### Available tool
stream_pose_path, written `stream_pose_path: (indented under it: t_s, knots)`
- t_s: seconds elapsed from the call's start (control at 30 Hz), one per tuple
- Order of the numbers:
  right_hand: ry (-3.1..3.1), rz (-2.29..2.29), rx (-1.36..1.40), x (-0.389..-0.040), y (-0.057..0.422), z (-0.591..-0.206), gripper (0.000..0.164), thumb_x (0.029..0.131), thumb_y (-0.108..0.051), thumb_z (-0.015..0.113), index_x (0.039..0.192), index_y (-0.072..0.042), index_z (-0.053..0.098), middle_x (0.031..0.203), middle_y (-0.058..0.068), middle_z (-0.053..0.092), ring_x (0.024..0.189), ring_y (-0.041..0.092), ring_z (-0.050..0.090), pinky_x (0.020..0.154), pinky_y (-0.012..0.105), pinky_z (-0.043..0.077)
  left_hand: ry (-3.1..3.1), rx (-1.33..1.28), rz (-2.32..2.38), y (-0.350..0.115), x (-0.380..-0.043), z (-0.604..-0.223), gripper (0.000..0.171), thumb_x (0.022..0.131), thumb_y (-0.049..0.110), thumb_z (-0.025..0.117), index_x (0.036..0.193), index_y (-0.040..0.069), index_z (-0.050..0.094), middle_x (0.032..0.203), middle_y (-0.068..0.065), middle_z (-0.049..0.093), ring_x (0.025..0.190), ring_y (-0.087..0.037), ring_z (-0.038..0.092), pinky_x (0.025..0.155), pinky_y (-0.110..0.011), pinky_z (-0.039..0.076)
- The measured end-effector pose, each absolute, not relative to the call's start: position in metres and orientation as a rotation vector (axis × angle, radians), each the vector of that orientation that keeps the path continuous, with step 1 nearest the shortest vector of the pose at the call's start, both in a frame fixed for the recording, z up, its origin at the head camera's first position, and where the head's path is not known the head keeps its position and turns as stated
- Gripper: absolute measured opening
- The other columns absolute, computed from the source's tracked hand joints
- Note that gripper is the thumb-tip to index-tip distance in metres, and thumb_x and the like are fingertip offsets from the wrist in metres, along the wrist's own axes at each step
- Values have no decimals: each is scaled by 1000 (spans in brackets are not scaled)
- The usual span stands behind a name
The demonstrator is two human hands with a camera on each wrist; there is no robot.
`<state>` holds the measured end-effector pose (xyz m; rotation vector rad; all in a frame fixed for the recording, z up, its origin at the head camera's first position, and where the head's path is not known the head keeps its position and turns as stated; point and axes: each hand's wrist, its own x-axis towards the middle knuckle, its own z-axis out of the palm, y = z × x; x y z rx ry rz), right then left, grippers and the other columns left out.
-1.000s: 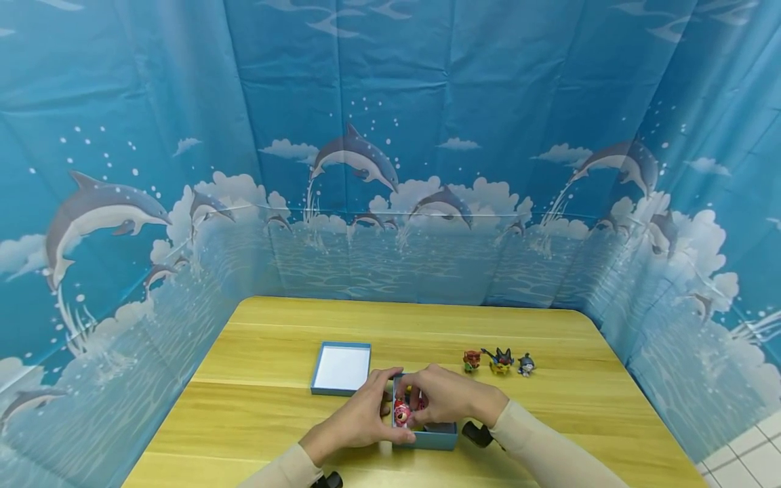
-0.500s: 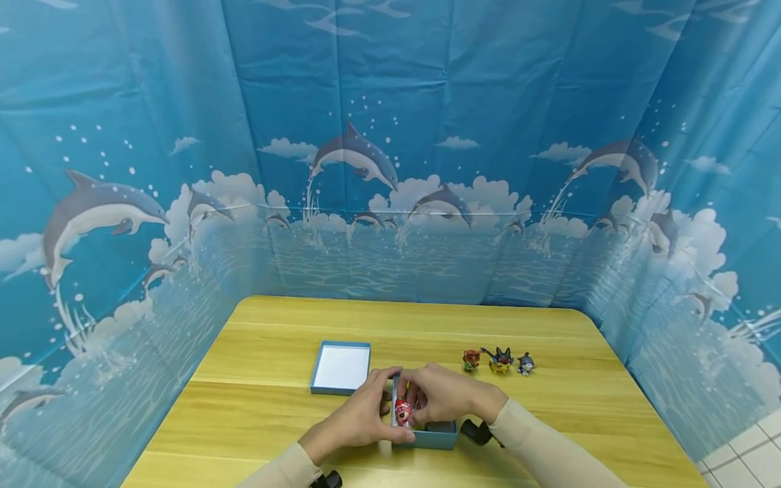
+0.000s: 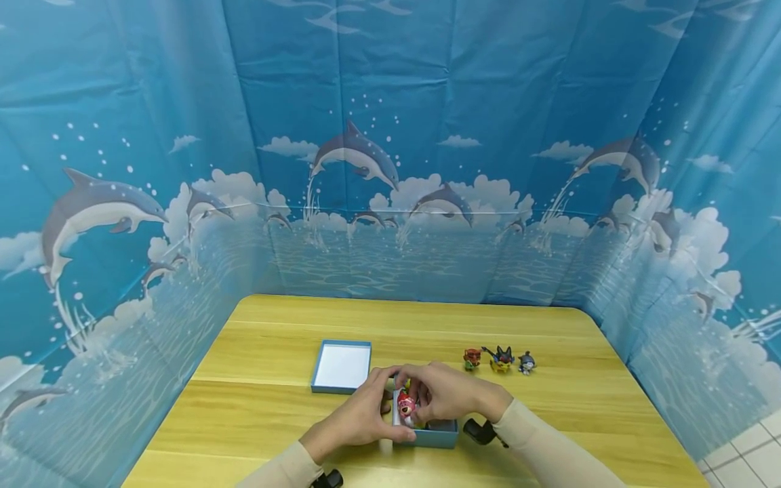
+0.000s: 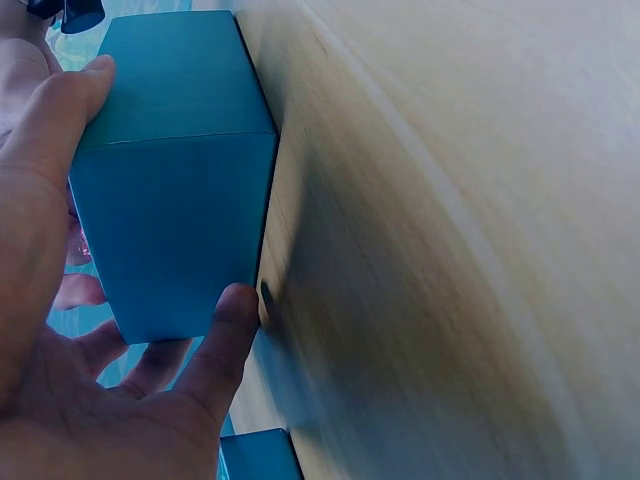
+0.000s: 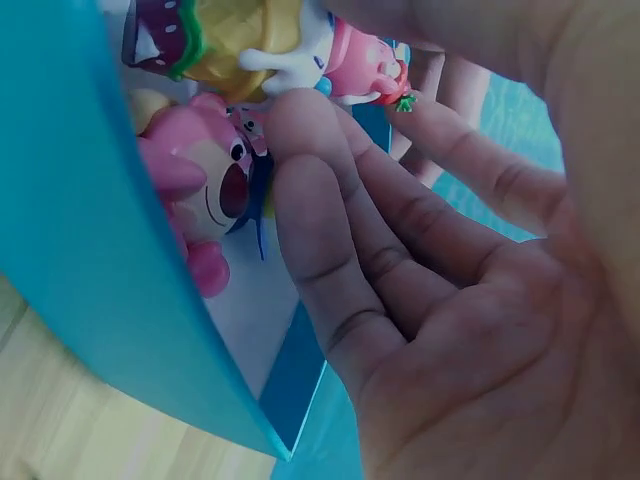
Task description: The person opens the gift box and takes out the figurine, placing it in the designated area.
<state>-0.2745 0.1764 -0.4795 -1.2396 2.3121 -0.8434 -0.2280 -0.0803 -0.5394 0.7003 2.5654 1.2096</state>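
Observation:
A blue open-topped box (image 3: 426, 439) stands at the table's near side. My left hand (image 3: 361, 413) grips its left end, thumb on the near corner and fingers spread along the wall (image 4: 175, 230). My right hand (image 3: 450, 392) is over the opening and pinches a toy figurine (image 3: 406, 405) with a pink head and red strawberry hat. In the right wrist view its white and yellow lower part (image 5: 285, 45) lies between thumb and fingers. A pink bear figurine (image 5: 205, 170) sits inside against the wall, beside my fingertips. My right hand hides part of the box's inside.
The blue box lid (image 3: 343, 367) lies with its white inside up, left of and beyond the box. Farther back on the right stand a reddish-brown figurine (image 3: 472, 359), a dark-eared yellow one (image 3: 502, 360) and a grey one (image 3: 527, 363). A dolphin-print curtain (image 3: 390, 257) surrounds the wooden table.
The strawberry-hat figurine has risen slightly and shifted right in my right hand, with more of its white lower part showing. My left hand keeps its grip on the box.

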Motion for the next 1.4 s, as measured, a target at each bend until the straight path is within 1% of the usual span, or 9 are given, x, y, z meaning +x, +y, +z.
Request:
stream_pose_path:
  t_s: [0.2,0.4,0.5,0.63,0.8,0.87,1.03,1.17,1.4]
  knots:
    - [2328,-870,-1208,-275,182,-477,41,106,-10,85,145,-11,73,98,-5,77,79,0,67,74,21,61,2590,705,1192,-79,-229,-540,119,91,66,96,182,22,34,173,-11,47,138,-20,61,117,-41,58]
    - [2346,-927,-1207,-275,188,-474,37,105,-12,86,141,-12,75,108,-2,81,92,2,73,84,25,66,2596,703,1188,-78,-229,-540,122,89,67,97,182,19,34,172,-10,48,141,-20,61,124,-47,57]
    - [2348,-958,-1210,-276,191,-472,35,106,-11,84,140,-11,75,111,-1,82,98,4,77,89,28,69,2602,708,1181,-78,-229,-539,122,89,68,97,182,19,34,173,-10,48,139,-19,61,123,-49,57]
    - [2324,-997,-1166,-276,195,-469,35,108,-11,84,141,-11,74,116,2,82,102,5,81,92,27,69,2589,705,1180,-79,-228,-539,121,91,67,96,183,18,34,174,-10,47,136,-18,62,121,-49,58]
    - [2320,-1024,-1136,-275,198,-468,37,109,-12,82,144,-13,74,118,3,80,104,7,81,94,27,69,2580,706,1185,-79,-228,-540,118,92,66,96,182,23,34,173,-10,48,138,-18,62,122,-51,57]
    - [2321,-1036,-1139,-275,199,-466,37,109,-11,80,146,-14,74,119,3,80,104,8,81,95,28,69,2581,709,1188,-79,-228,-540,119,91,66,96,183,23,34,173,-10,48,136,-17,63,120,-48,58]
    - [2311,-1061,-1164,-274,204,-464,37,113,-13,77,150,-13,75,136,6,80,115,14,82,100,32,69,2577,705,1190,-79,-228,-539,122,91,66,96,183,17,33,173,-11,48,134,-17,63,119,-48,59]
    - [2334,-1040,-1186,-274,209,-463,36,115,-20,77,151,-15,76,147,6,78,126,18,80,102,31,69,2561,689,1193,-80,-228,-540,121,92,65,96,183,17,32,172,-11,48,136,-18,63,120,-51,58]
    - [2383,-1021,-1217,-274,215,-460,33,116,-25,76,148,-19,79,137,0,78,121,16,77,99,31,68,2554,689,1221,-80,-228,-540,121,91,64,97,183,17,33,172,-12,48,136,-19,64,119,-45,61]
